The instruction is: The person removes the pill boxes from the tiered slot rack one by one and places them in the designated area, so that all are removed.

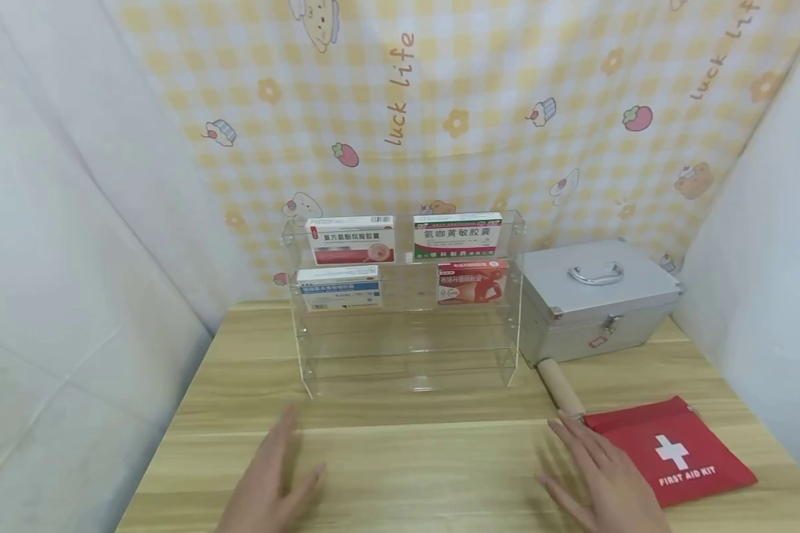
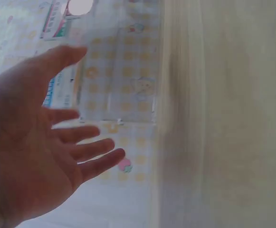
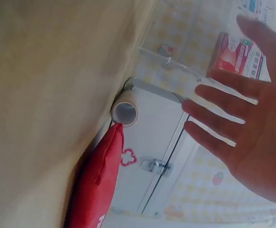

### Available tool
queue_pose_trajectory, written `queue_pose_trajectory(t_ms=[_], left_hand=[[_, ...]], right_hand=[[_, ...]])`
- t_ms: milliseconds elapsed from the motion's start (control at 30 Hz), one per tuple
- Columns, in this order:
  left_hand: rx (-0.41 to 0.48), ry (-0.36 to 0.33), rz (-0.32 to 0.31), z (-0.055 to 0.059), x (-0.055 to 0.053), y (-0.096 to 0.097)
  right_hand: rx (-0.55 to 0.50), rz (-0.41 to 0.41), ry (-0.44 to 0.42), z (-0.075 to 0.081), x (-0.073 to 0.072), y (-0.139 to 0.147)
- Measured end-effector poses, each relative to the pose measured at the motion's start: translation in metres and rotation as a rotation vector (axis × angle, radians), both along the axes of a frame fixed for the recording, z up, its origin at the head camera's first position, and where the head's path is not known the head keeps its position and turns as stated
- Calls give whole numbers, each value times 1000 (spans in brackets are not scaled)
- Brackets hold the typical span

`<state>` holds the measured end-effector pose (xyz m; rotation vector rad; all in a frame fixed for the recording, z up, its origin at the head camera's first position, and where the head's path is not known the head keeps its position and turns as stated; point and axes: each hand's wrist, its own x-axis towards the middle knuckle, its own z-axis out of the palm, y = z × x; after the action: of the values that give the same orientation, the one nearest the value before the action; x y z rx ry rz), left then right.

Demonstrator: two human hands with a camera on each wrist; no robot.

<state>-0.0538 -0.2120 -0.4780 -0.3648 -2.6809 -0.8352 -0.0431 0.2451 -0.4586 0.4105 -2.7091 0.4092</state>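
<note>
My left hand (image 1: pixel 267 481) hovers over the front left of the table, fingers extended and thumb apart, holding nothing; its palm shows in the left wrist view. On the right, my right hand (image 1: pixel 603 477) is spread the same way beside the red first aid kit pouch (image 1: pixel 700 474). Beyond both hands stands a clear acrylic tiered rack (image 1: pixel 413 363). Its top tier carries a white and red medicine box (image 1: pixel 351 241) and a white and green one (image 1: pixel 456 237). One tier lower sit a blue and white box (image 1: pixel 340 290) and a red box (image 1: pixel 472 283).
Right of the rack stands a silver metal case (image 1: pixel 593 296) with a handle and latch. A beige cardboard-like tube (image 1: pixel 561 386) lies in front of it, its end near the pouch. A yellow checked curtain (image 1: pixel 440 111) hangs behind the wooden table (image 1: pixel 413 459).
</note>
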Motion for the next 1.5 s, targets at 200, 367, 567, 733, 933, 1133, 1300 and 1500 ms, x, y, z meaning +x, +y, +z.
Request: queue_pose_trajectory(t_ms=[200,367,567,733,933,1133,1300,1500], left_hand=[[412,-192,29,8,-51,-5],[582,-345,-39,-2,-90,-13],[743,-387,-89,-23,-120,-13],[770,-375,-70,-31,-128,-11],[809,-411,-84,-39,-124,-9],[798,-402,-87,-46,-119,-7],[792,-369,-96,-48,-119,-6],[766,-338,-84,-43,-121,-7]], right_hand=[[-185,73,82,21,-42,-3],[-254,162,145,36,-94,-6],[-281,230,237,59,-140,-8],[-289,228,262,72,-157,-13],[-304,215,253,76,-164,-16],[-308,222,245,78,-167,-18],[-293,224,258,83,-170,-19],[-289,225,271,90,-173,-22]])
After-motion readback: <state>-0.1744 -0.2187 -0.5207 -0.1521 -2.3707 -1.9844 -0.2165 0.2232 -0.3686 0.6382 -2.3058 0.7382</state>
